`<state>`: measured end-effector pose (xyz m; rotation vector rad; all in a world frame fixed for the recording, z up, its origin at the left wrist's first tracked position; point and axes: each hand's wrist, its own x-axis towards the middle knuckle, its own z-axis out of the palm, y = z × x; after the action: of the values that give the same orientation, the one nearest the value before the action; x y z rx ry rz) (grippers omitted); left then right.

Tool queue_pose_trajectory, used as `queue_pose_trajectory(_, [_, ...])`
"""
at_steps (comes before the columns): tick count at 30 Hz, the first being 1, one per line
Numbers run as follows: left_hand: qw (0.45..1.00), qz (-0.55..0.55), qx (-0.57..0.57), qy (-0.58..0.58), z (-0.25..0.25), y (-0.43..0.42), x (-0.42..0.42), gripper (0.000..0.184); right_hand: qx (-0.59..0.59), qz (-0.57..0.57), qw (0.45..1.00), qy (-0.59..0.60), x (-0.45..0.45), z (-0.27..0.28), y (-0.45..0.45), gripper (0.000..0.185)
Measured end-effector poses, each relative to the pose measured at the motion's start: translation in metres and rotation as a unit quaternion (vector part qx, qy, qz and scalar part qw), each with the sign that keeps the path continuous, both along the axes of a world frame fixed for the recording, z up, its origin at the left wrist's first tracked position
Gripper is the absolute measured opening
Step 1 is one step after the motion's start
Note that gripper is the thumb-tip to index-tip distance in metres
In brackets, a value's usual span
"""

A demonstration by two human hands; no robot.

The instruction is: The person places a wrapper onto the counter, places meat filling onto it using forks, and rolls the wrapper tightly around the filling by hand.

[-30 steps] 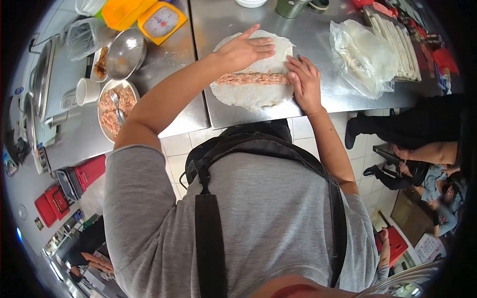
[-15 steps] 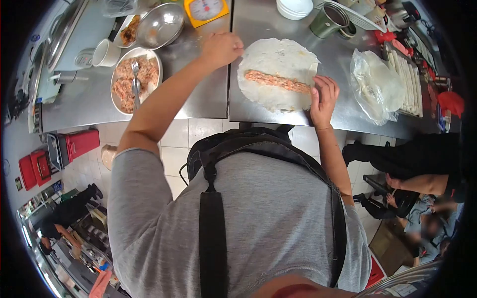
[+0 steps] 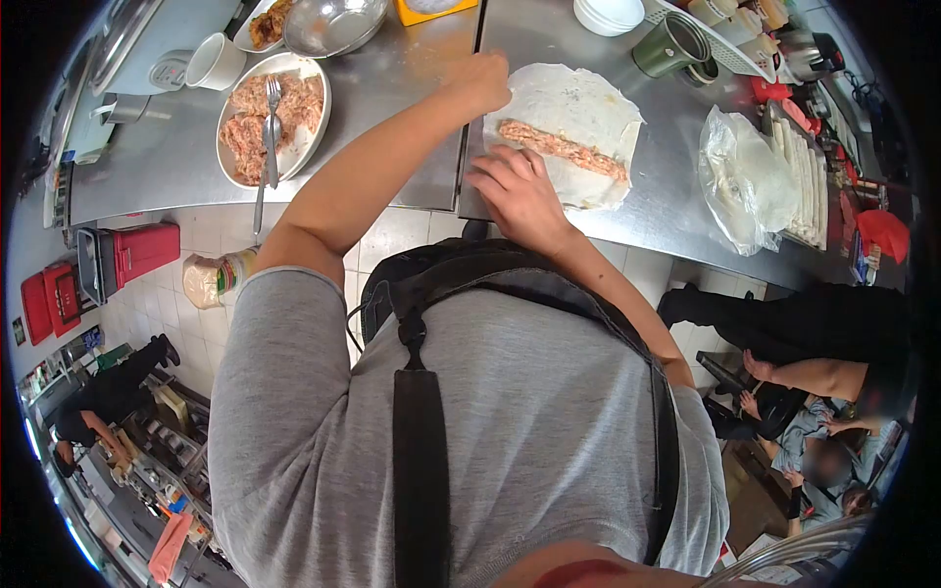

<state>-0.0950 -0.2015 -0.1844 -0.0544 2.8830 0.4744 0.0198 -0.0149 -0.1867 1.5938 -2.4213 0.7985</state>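
A round white dough sheet lies on the steel table, with a strip of pinkish minced filling across it. My left hand is closed at the sheet's upper left edge; what its fingertips hold, if anything, is hidden. Fingers bent but apart, my right hand is open by the sheet's lower left edge and grips nothing visible. To the left, an oval white dish of minced filling holds a fork and a spoon.
A metal bowl and a white cup stand at the upper left. Beyond the sheet are white bowls and a green canister. A plastic bag lies beside long white rolls. Other people are at both sides.
My right hand has gone from the sheet's right edge to its lower left edge. My left hand has left the sheet's upper part and closed at its left side. The view has shifted.
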Motion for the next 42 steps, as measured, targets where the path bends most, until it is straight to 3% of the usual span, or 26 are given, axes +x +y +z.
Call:
queue_pose_trajectory(5, [0.997, 0.032, 0.063, -0.04, 0.014, -0.005, 0.02, 0.043, 0.077, -0.001, 0.996, 0.053, -0.007, -0.002, -0.006, 0.029])
queue_pose_trajectory(11, [0.98, 0.066, 0.187, 0.028, -0.001, -0.005, 0.018, 0.042, 0.108, -0.002, 0.989, 0.098, -0.02, 0.008, -0.01, 0.027])
queue_pose_trajectory(14, [0.983, 0.051, 0.163, 0.071, -0.005, 0.005, 0.013, 0.037, 0.089, 0.001, 0.986, 0.141, -0.026, 0.009, -0.015, 0.026])
queue_pose_trajectory(20, [0.984, 0.021, 0.171, 0.053, 0.006, 0.021, 0.009, 0.035, 0.09, -0.004, 0.986, 0.143, -0.035, 0.004, -0.016, 0.024])
queue_pose_trajectory(23, [0.978, -0.044, 0.206, 0.001, 0.017, 0.008, 0.002, 0.032, 0.088, -0.014, 0.988, 0.124, -0.034, 0.008, -0.012, 0.023])
queue_pose_trajectory(26, [0.951, -0.218, 0.182, 0.125, 0.005, -0.013, -0.001, 0.027, 0.07, -0.016, 0.992, 0.107, -0.033, 0.007, -0.01, 0.023])
queue_pose_trajectory(29, [0.909, -0.374, 0.089, 0.16, 0.015, -0.021, -0.013, 0.02, 0.053, -0.015, 0.995, 0.08, -0.033, 0.009, -0.008, 0.022])
queue_pose_trajectory(32, [0.934, -0.354, 0.037, -0.031, 0.034, -0.013, -0.03, 0.016, 0.04, -0.018, 0.997, 0.063, -0.034, 0.009, -0.004, 0.023])
queue_pose_trajectory(35, [0.922, -0.364, 0.039, -0.126, 0.032, -0.009, -0.048, 0.014, 0.027, -0.023, 0.998, 0.045, -0.034, 0.01, 0.001, 0.025])
queue_pose_trajectory(42, [0.891, -0.425, 0.004, -0.162, 0.043, 0.016, -0.06, 0.012, 0.006, -0.039, 0.999, -0.002, -0.037, 0.011, 0.001, 0.03])
